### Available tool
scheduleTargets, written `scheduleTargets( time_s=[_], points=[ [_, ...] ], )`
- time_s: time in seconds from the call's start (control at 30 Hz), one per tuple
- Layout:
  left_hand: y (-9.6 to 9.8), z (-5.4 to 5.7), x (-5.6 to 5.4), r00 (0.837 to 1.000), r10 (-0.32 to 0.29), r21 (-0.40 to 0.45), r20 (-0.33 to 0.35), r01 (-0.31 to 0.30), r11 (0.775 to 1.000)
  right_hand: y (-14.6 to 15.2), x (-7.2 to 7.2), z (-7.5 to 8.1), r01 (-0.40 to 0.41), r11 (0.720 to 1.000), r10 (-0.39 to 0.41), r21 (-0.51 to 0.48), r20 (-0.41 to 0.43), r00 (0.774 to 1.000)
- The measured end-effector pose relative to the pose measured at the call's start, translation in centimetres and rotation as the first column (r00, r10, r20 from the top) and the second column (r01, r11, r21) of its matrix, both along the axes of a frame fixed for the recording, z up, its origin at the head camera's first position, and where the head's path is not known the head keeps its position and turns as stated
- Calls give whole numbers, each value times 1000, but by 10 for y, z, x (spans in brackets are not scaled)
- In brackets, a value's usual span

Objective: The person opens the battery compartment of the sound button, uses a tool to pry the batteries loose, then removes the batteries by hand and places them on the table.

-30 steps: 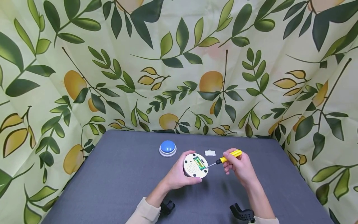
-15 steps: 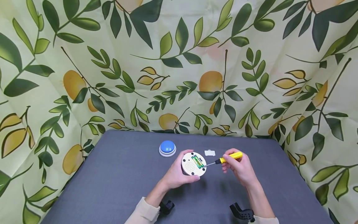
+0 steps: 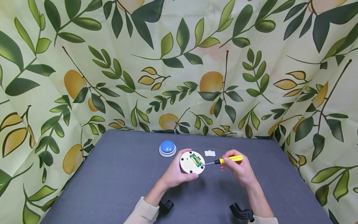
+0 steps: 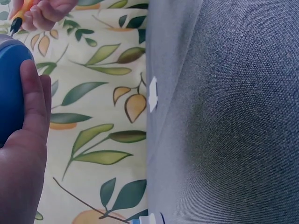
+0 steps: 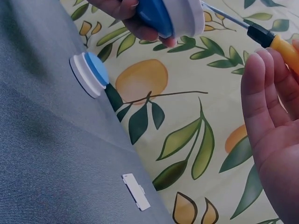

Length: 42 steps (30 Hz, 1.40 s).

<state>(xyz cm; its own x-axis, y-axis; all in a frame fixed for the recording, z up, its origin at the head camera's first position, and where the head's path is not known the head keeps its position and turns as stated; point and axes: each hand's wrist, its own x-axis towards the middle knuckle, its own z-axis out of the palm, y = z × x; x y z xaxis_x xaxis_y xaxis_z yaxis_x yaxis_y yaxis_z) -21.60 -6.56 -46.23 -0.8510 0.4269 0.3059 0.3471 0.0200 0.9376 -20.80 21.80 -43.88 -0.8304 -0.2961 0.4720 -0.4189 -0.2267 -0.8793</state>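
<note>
My left hand (image 3: 173, 174) grips a round push button (image 3: 187, 167) by its rim, its white underside turned up toward the head camera. Green batteries (image 3: 195, 159) lie in the uncovered compartment of that underside. In the left wrist view the button's blue dome (image 4: 10, 88) shows beside the fingers. My right hand (image 3: 240, 170) pinches the yellow handle of a screwdriver (image 3: 234, 158), whose thin shaft points left. Its tip is right at the lower end of the batteries. The right wrist view shows the white base side-on, with the screwdriver shaft (image 5: 226, 15) reaching its underside.
A second blue-domed push button (image 3: 167, 147) stands on the grey tabletop (image 3: 126, 168) behind the left hand. Right of it lies a small white battery cover (image 3: 209, 153). A leaf-patterned cloth (image 3: 179, 68) hangs behind and at both sides.
My left hand has shifted the held button slightly left and up in the head view. The screwdriver tip has followed it, and the shaft now lies nearer level.
</note>
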Motion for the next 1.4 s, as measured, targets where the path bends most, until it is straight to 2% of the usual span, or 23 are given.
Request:
scheduleTargets(
  time_s=[0.13,0.33,0.53,0.7,0.93,1.13,1.4],
  points=[
    [-1,1,-1,1000,-1,18,3,1,1000,1,-2,-3,-34,999,34,1,-33,999],
    [-2,1,-2,1000,-6,36,12,6,999,2,-3,-5,-30,999,30,24,-30,999],
    [-2,1,-2,1000,-4,51,14,4,999,1,-4,-5,-34,999,33,-13,-45,998],
    [-2,1,-2,1000,-5,53,19,4,999,-1,-2,-3,-32,999,32,-32,-11,999],
    [-1,3,0,1000,-24,41,14,23,999,-2,-1,-2,-68,987,68,-144,-4,998],
    [0,1,1,999,-48,40,9,48,998,-5,2,2,-57,986,59,-155,4,998],
    [1,2,2,999,-52,38,16,51,998,-11,2,8,-91,980,93,-177,5,996]
  ],
)
